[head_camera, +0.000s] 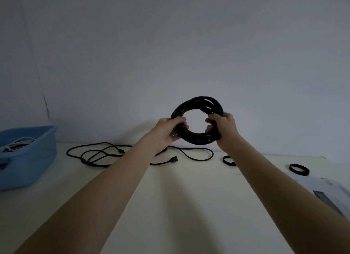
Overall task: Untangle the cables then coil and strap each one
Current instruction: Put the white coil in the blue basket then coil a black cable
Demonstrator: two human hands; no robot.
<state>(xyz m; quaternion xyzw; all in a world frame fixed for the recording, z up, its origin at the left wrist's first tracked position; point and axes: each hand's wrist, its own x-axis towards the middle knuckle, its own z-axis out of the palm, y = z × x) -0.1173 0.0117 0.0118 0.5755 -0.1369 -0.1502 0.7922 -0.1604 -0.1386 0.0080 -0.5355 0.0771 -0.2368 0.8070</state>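
coiled cable (197, 138): black, thick, several turns in a round ring, held upright in the air above the table (170, 197), well above the loose cable.
left hand (169, 129): gripping the ring's left side, thumb over the top, fingers curled underneath.
right hand (223, 129): clamped round the ring's right side, fingers wrapped through the centre hole; likely pinning a plug end there, too dark to confirm.
step in hand: coil looks finished, strap not yet on.
how to do it well: keep one hand squeezing all turns flat, tuck the end inside the bundle, free the other hand for a strap, wrap where the grip sits so turns cannot spring.
straps (299, 169): two small black loops on the table, right of the loose cable; nearer one partly hidden behind the right forearm.
loose cable (106, 153): thin black, sprawled in overlapping loops below the coil, connector lying free.
bin (28, 155): blue plastic, left of the loose cable, white cable inside.
texture: matte rubbery jacket, stiff enough to hold its round shape.
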